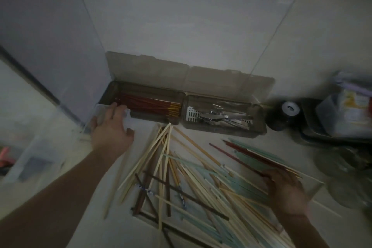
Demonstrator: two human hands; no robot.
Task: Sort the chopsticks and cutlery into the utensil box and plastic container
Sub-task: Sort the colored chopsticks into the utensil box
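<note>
Lighting is dim. The floor (201, 26) consists of large pale tiles with thin grout lines. A smooth grey panel (44, 36) stands upright at left. Dark, blurred clutter (332, 119) occupies the right edge.

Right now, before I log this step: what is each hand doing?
Left hand: open, fingers resting on the clear plastic container's rim.
Right hand: over the loose chopsticks, fingertips on some red ones; grip cannot be told.

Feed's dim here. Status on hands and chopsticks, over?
Left hand open at utensil box corner. Right hand on loose chopstick pile. Red chopsticks already boxed. Nothing blocking.
</note>
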